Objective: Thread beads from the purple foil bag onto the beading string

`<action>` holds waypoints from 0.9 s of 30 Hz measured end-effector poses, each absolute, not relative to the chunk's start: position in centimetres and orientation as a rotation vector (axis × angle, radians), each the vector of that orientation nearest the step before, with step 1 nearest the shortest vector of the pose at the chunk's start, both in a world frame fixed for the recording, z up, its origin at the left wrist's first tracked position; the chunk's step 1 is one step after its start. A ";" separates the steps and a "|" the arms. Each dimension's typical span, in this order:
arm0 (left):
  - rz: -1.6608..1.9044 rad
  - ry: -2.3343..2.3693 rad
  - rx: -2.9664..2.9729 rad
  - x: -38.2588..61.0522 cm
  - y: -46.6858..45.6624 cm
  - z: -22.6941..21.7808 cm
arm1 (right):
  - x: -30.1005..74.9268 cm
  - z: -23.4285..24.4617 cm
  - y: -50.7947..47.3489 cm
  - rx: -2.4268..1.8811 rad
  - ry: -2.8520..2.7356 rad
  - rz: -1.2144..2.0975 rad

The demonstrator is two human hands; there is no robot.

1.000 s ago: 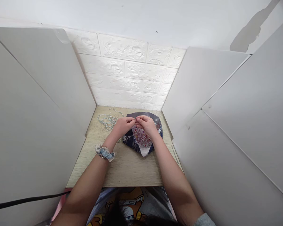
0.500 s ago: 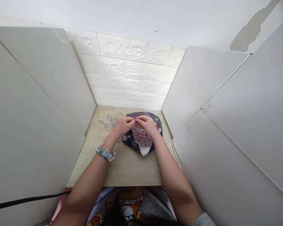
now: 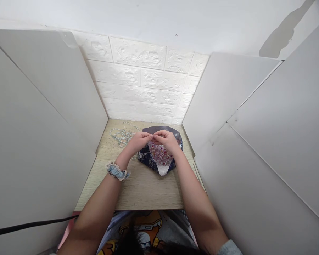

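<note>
My left hand point(image 3: 140, 141) and my right hand point(image 3: 166, 139) meet fingertip to fingertip above a dark blue bag point(image 3: 148, 160) on the tabletop. Both pinch closed; whatever lies between the fingertips is too small to make out. Pink and red beads point(image 3: 161, 155) fill the opened bag below my right hand, with a white corner toward me. Left of my left hand, a strand of pale green and white beads point(image 3: 119, 134) lies in loose loops, partly hidden behind that hand.
The light wooden tabletop point(image 3: 151, 194) runs back to a white brick-patterned wall point(image 3: 138, 74). White panels point(image 3: 77, 92) close in at the left, and a white panel point(image 3: 228, 92) stands at the right. A black cable point(image 3: 34, 225) crosses the lower left.
Hardly anything differs. Both hands keep their pinch over the beads, with only a tiny shift of the fingers and left wrist.
</note>
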State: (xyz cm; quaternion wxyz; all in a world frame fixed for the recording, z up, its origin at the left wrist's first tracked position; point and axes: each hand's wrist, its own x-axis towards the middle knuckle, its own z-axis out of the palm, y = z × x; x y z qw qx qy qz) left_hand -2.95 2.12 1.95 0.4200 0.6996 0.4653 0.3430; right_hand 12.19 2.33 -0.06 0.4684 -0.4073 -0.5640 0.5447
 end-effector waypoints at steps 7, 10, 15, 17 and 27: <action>0.873 1.203 1.643 -2.4 1.9 1.8 | 12.8 0.6 1.9 -1.116 -1.732 0.698; 0.875 1.206 1.651 -2.3 1.9 1.6 | 13.1 1.2 1.5 -1.135 -1.852 0.505; 0.875 1.144 1.517 -2.0 1.8 1.6 | 13.1 2.1 0.9 -1.072 -1.879 0.516; 0.865 1.049 1.455 -2.0 1.7 1.7 | 13.1 2.3 0.7 -1.047 -1.871 0.577; 0.848 0.900 1.363 -2.0 1.3 2.1 | 14.0 1.3 1.7 -1.303 -1.944 0.577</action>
